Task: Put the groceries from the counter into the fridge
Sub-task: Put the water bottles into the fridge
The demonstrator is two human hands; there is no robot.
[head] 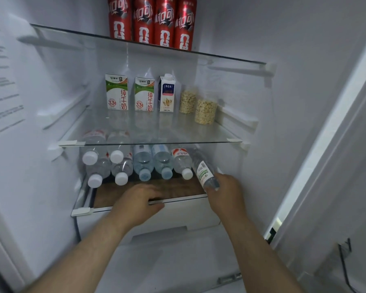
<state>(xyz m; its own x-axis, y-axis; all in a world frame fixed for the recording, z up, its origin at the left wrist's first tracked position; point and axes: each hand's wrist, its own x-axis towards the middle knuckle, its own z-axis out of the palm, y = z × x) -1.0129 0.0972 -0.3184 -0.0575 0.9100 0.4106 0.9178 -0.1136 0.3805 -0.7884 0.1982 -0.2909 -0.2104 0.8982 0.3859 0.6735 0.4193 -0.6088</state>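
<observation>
**Gloss and matt inside the fridge point(241, 34)**

Its walls are smooth, matt white plastic. The upper shelf point(220, 56) at 1 o'clock and the middle shelf point(188, 132) are clear, glossy glass with white plastic clips point(69, 143). The red cans point(152, 20) at 12 o'clock shine like lacquered metal. The cartons point(116, 92) look like printed card (faintly satin). The water bottles point(143, 163) are clear, glossy plastic, and the green-labelled bottle point(204, 173) at 4 o'clock matches them. Below lies a brown wood-grain panel point(178, 188).

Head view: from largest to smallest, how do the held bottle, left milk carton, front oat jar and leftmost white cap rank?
1. held bottle, though it is nearest the camera, so this is unsure
2. left milk carton
3. front oat jar
4. leftmost white cap
</observation>
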